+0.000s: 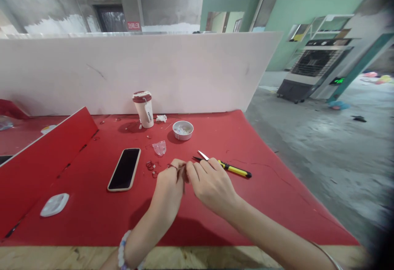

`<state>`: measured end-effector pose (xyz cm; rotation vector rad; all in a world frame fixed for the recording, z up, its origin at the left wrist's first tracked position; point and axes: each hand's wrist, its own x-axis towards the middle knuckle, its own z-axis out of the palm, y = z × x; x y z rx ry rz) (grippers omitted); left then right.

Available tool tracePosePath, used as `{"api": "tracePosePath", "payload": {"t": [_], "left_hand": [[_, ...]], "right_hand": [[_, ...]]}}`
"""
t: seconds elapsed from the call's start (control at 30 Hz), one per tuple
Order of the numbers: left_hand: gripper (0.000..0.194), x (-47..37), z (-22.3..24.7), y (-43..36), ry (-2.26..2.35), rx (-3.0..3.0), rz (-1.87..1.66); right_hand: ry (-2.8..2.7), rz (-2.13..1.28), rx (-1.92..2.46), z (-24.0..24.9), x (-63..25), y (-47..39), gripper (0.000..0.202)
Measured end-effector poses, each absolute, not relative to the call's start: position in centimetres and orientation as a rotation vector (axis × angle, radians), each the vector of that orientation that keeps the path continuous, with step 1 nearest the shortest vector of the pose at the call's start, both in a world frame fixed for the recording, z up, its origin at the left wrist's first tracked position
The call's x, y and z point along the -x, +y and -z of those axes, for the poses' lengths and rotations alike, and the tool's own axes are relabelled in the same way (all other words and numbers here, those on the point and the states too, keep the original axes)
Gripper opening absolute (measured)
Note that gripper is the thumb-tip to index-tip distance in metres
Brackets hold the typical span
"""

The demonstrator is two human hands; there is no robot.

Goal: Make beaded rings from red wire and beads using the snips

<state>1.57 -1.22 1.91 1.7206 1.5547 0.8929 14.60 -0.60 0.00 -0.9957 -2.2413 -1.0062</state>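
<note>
Over the red tabletop (246, 212), my left hand (168, 184) and my right hand (212, 184) meet with their fingers pinched together. A thin dark cord (172, 166) shows at my left fingers. Whatever lies between the right fingertips is hidden. Just beyond my right hand are yellow-and-black scissors (236, 170), their blades apart and partly covered by the hand. Small loops of dark red cord (150, 165) lie left of my left hand, below a small clear plastic bag (159, 148).
A phone (124, 169) lies at the left, near a white plastic lid (55, 204). Farther back stand a coffee cup (144, 110) and a round white bowl (182, 131) holding small pale pieces. A red divider (49, 167) and a white panel (138, 73) border the table.
</note>
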Motion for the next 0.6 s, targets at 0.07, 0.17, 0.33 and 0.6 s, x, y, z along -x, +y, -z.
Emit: {"api": "tracePosePath", "payload": {"t": [0.07, 0.17, 0.33, 0.6], "left_hand": [[0.018, -1.8, -1.2, -1.2, 1.580, -1.815, -0.919], [0.018, -1.6, 0.0, -1.1, 1.598, -1.913, -0.969], [0.016, -1.6, 1.3, -1.5, 1.337, -1.762, -1.208], [0.015, -2.7, -1.1, -2.6, 1.223, -1.189, -1.367]], "right_hand": [[-2.234, 0.906, 1.014, 0.3, -14.6, -0.4, 0.027], [-2.210, 0.485, 1.103, -0.1, -14.9, -0.3, 0.027], [-2.017, -0.564, 1.366, -3.1, -15.5, -1.0, 0.024], [-1.727, -1.033, 1.315, -5.3, -16.0, -2.5, 0.023]]}}
